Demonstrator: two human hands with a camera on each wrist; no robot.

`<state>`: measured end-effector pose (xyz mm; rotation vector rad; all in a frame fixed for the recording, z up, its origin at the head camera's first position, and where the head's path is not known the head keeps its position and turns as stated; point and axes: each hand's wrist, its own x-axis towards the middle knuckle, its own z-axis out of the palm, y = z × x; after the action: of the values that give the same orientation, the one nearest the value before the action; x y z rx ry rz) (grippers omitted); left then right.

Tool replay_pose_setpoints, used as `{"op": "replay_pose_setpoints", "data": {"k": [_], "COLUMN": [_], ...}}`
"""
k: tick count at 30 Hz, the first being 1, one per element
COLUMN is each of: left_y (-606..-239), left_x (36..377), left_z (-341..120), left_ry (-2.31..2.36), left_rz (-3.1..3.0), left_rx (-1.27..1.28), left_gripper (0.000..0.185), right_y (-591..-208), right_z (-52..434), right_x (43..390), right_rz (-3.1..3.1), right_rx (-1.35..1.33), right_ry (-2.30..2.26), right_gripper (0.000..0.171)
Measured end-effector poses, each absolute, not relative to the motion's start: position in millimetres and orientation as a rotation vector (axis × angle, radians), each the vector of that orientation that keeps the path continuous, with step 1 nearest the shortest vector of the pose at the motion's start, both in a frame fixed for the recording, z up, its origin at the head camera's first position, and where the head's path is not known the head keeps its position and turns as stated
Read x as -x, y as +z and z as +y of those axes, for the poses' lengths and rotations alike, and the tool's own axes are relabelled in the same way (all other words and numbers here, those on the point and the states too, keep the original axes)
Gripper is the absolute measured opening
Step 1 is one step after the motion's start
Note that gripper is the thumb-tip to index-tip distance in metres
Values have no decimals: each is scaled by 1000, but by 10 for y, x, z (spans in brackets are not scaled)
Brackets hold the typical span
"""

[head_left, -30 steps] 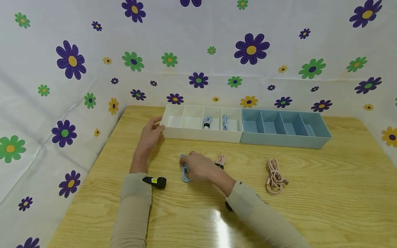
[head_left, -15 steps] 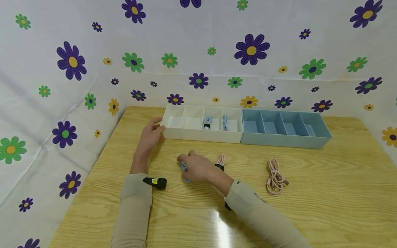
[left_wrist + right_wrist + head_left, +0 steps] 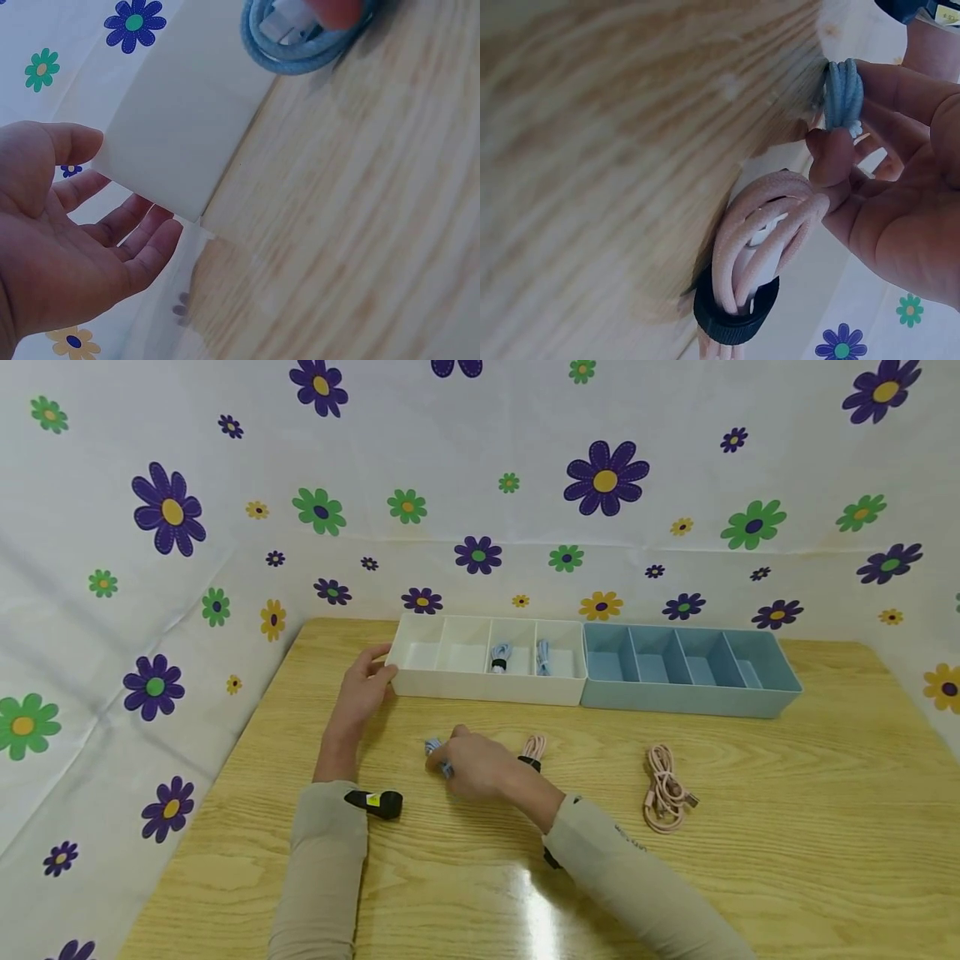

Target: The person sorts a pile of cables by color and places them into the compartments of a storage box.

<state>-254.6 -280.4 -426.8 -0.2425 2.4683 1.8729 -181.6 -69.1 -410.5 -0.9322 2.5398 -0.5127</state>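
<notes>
My right hand (image 3: 477, 766) pinches a coiled light-blue charging cable (image 3: 434, 747) just over the table. The right wrist view shows the cable's loops between thumb and fingers; in the left wrist view a white connector peeks from the coil. My left hand (image 3: 363, 689) rests against the left end of a white divided box (image 3: 487, 686), thumb at its front corner, fingers loosely spread along the end wall. Two blue cables, one (image 3: 500, 653) with a black strap and another (image 3: 543, 657), lie in the box's two right compartments.
A blue-grey divided box (image 3: 690, 699) adjoins the white box's right end. Beside my right hand lies a pink cable (image 3: 536, 746) with a black strap. Another coiled pink cable (image 3: 663, 785) lies farther right. A flowered cloth (image 3: 420, 427) hangs behind the wooden table (image 3: 420, 893).
My right hand has gathered up the blue cable from the table and turned it, with the coil now poking out toward the upper left. The left hand stays at the box.
</notes>
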Motion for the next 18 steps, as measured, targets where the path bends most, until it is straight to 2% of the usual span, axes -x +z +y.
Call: {"op": "replay_pose_setpoints", "data": {"k": [7, 13, 18], "left_y": [-4291, -4289, -4292], "left_x": [2557, 2554, 2545], "left_z": [-2820, -2817, -2827], "left_ry": [1865, 1862, 1854], "left_rz": [2503, 2498, 2503], "left_rx": [230, 222, 226], "left_gripper": [49, 48, 49], "right_y": [-4101, -4108, -4109], "right_z": [-674, -637, -608], "right_x": [1822, 1834, 1862], "right_rz": [2518, 2490, 2458], "right_rx": [932, 907, 939], "right_ry": [-587, -671, -748], "right_gripper": [42, 51, 53]}}
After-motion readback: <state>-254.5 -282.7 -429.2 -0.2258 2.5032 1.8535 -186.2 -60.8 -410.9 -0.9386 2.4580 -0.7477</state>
